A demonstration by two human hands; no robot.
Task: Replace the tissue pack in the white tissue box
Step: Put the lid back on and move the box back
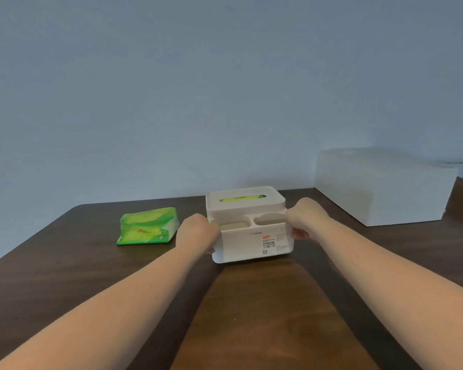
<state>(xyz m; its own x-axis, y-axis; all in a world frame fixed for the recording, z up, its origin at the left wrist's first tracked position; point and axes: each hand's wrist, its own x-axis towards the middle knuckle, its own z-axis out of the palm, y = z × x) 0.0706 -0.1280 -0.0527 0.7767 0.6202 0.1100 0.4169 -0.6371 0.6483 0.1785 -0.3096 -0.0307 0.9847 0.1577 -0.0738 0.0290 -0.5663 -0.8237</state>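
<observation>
Tissue box [247,231], white plastic, sits near the middle of a dark wooden table [254,316], gripped from both sides. Its lid [245,200] is on, and a strip of green shows through the long slot in the lid's top, so a pack lies inside. In front of the lid, on the near side, the box has two shallow open compartments [251,222] side by side; whether anything lies in them cannot be told. The left hand [198,232] clasps the box's left wall, fingers wrapped around the near corner, and the right hand [306,222] clasps the right wall, so the box lies directly between the two palms. A label [269,244] on the near face carries an orange patch, dark characters and a barcode, too small to read. To the left of the box, apart from it, lies a green tissue pack [147,227] with a small red mark on its wrapper; its print is illegible. At the far right stands a larger plain white box [380,188].
</observation>
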